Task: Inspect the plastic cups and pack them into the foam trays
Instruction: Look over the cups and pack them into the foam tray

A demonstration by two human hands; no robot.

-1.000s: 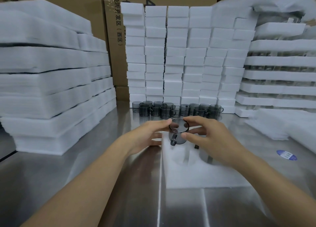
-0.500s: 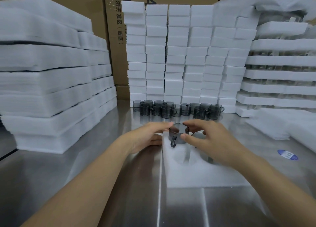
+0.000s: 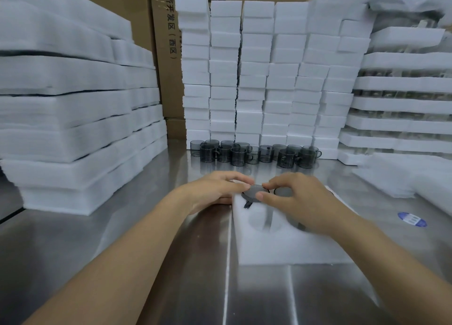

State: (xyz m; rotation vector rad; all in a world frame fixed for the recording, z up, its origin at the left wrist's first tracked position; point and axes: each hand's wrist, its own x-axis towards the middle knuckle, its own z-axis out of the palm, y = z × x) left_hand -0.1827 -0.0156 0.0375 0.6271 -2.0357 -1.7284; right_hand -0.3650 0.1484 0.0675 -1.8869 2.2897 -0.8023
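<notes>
A white foam tray [image 3: 288, 246] with round pockets lies on the steel table in front of me. A smoky grey plastic cup [image 3: 254, 193] with a handle sits sunk in the tray's far left pocket, only its rim and handle showing. My right hand [image 3: 296, 200] pinches that rim between thumb and fingers. My left hand [image 3: 215, 189] rests at the tray's far left corner, fingertips touching the cup's rim. A second cup [image 3: 283, 191] sits in the neighbouring pocket, partly hidden by my right hand. Several more grey cups [image 3: 254, 153] stand in a row behind.
Stacks of foam sheets [image 3: 73, 119] rise on the left. Columns of foam blocks [image 3: 269, 75] stand at the back before cardboard boxes [image 3: 166, 55]. Packed trays [image 3: 403, 104] are stacked on the right, and a blue sticker [image 3: 412, 219] lies on the table.
The cup that both hands held above the tray has gone down into the far left pocket. Both hands lowered with it.
</notes>
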